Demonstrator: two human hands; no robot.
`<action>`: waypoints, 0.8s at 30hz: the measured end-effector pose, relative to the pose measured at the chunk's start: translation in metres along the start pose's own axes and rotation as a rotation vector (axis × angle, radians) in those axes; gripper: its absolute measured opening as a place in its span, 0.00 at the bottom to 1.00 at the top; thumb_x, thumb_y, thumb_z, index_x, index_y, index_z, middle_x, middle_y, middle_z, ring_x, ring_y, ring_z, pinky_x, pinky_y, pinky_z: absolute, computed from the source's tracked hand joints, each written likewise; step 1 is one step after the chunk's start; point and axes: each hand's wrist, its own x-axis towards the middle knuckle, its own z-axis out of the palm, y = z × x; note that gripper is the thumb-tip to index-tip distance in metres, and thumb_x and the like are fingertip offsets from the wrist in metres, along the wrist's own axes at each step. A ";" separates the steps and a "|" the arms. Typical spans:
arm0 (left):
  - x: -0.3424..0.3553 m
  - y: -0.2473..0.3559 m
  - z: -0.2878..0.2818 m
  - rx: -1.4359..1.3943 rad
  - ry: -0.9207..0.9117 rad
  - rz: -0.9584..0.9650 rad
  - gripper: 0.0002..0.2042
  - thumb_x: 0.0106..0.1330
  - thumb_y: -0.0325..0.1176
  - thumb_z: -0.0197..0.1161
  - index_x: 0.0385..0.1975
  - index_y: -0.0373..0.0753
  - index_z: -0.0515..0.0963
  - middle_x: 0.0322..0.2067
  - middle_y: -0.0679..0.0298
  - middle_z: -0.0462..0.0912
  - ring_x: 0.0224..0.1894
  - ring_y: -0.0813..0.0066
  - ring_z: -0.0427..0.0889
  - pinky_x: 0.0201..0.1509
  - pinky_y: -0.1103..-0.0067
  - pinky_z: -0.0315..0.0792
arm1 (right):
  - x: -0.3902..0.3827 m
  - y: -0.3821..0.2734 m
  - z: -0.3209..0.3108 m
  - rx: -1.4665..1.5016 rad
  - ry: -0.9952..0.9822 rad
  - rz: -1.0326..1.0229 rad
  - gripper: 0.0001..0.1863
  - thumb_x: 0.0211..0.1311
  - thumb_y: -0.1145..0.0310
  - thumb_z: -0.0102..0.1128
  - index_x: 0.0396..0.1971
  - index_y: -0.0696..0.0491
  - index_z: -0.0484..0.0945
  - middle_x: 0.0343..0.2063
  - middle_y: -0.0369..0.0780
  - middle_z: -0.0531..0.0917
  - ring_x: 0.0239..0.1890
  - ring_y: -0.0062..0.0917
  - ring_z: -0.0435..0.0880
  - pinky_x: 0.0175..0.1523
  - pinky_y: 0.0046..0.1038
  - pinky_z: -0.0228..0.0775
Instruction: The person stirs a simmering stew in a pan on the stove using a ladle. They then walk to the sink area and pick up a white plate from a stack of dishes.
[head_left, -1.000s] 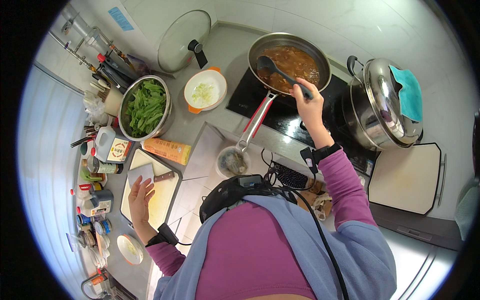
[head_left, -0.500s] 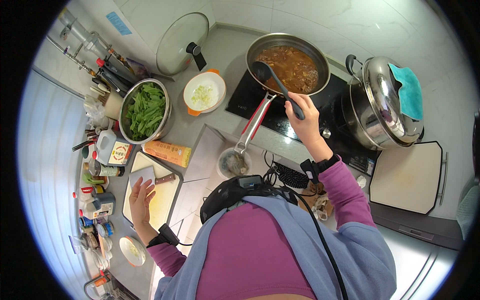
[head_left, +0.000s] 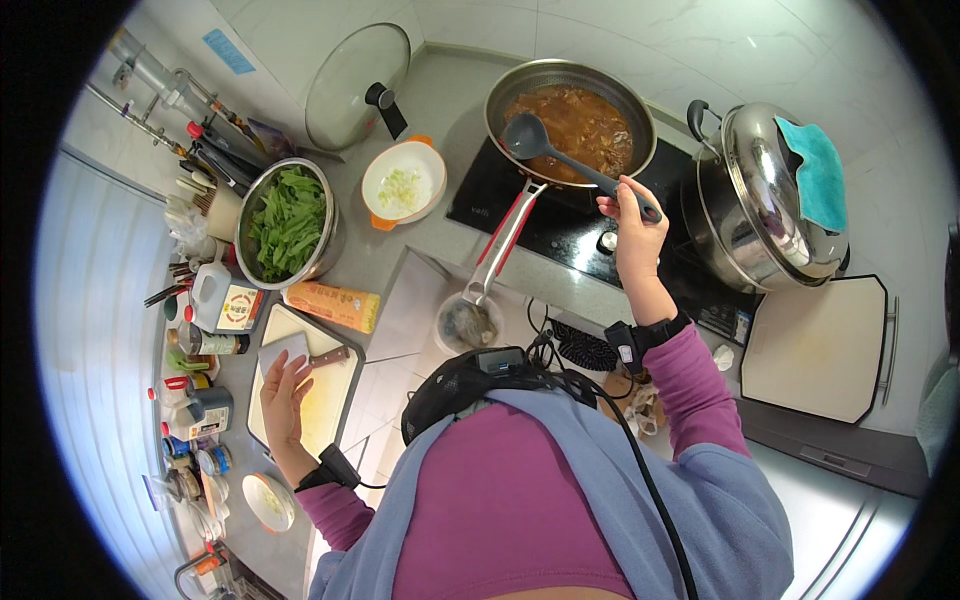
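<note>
Right hand point(head_left: 633, 215) clenched round dark ladle point(head_left: 560, 157), bowl over brown stew, left hand point(head_left: 287, 393) released

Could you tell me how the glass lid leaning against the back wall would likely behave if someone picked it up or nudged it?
The glass lid stands tilted on its rim against the tiled wall, so a nudge would probably make it slide or roll. Being clear glass, it looks breakable and fairly heavy for its size. Its black knob seems the safest grip, since the smooth dome could be slippery.

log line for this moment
right hand: holds ladle over pan | left hand: on board by cleaver
</note>
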 end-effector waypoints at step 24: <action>0.002 -0.002 0.009 -0.012 -0.017 -0.021 0.21 0.72 0.32 0.54 0.63 0.35 0.65 0.51 0.57 0.79 0.47 0.74 0.81 0.47 0.81 0.76 | 0.018 -0.013 -0.021 0.147 0.210 0.164 0.13 0.64 0.73 0.56 0.42 0.68 0.75 0.32 0.46 0.81 0.30 0.31 0.86 0.38 0.25 0.82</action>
